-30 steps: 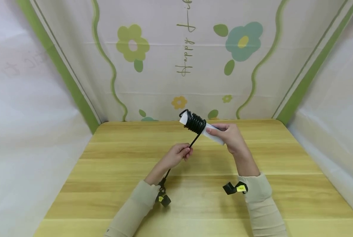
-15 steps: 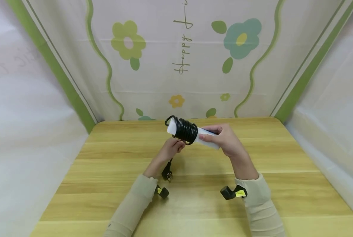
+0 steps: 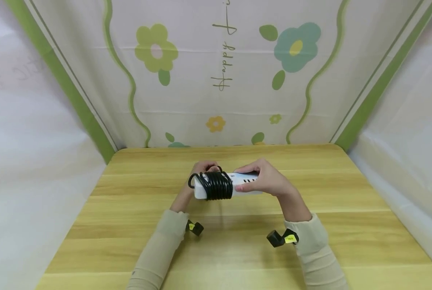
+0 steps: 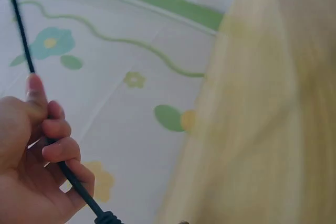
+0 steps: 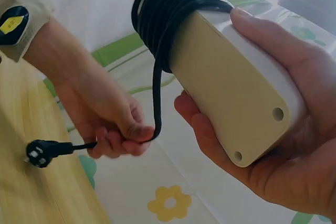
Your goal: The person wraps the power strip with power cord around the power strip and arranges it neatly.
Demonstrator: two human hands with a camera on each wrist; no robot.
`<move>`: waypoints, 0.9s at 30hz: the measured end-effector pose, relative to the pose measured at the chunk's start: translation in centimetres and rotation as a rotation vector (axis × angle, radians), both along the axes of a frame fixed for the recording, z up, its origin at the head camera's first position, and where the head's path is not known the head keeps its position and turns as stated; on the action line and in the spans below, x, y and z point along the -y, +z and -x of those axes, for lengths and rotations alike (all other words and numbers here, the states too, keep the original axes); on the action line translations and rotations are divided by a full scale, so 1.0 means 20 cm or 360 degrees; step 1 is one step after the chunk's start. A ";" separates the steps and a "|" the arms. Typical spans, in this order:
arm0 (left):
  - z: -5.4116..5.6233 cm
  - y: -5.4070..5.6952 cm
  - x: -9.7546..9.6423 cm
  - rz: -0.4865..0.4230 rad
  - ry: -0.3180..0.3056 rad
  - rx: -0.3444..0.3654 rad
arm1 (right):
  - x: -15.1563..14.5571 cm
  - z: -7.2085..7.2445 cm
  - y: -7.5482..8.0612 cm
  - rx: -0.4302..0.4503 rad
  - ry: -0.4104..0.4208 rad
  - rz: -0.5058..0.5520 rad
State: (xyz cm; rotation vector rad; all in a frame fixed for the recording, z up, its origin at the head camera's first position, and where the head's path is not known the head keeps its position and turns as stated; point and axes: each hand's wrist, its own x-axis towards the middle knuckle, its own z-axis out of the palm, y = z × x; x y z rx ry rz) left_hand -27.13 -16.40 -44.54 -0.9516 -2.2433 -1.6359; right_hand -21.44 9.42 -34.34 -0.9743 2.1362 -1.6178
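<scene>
A white power strip [image 3: 200, 191] is held level above the table, its black cord [image 3: 219, 186] wound in several tight turns round its left part. My right hand [image 3: 268, 180] grips the strip's right end, thumb on the near side and fingers on the far side. Behind the strip, partly hidden by it, my left hand [image 3: 204, 166] holds the loose stretch of cord. In the left wrist view the fingers of the left hand [image 4: 37, 156] curl round that cord. A black plug [image 5: 44, 153] dangles from the cord just past the left hand in the right wrist view.
A wood-grain table [image 3: 237, 249] lies under both hands. Behind it hangs a white cloth backdrop [image 3: 194, 96] printed with flowers, with pale cloth sides at left and right. Each wrist wears a small black camera [image 3: 275, 238].
The strip has come down and nearer, turning from slanted to level. My left hand has moved from in front of the strip to behind it, carrying the cord round. The right hand keeps its grip.
</scene>
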 end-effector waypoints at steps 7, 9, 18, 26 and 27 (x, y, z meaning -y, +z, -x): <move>-0.11 0.24 0.04 0.0354 0.0410 0.0233 | 0.02 0.01 -0.01 -0.0193 0.0228 -0.0148; -0.13 0.26 0.05 0.0359 0.0423 0.0254 | 0.03 0.01 -0.03 -0.0244 0.0259 -0.0223; -0.19 0.32 0.07 0.0449 0.0508 0.0023 | 0.08 0.02 -0.09 -0.0380 0.0148 -0.0594; -0.27 0.40 0.03 0.0577 0.0501 -0.0318 | 0.10 0.07 -0.15 -0.0413 0.0046 -0.0687; -0.27 0.40 0.02 0.0584 0.0499 -0.0342 | 0.10 0.07 -0.15 -0.0424 0.0027 -0.0697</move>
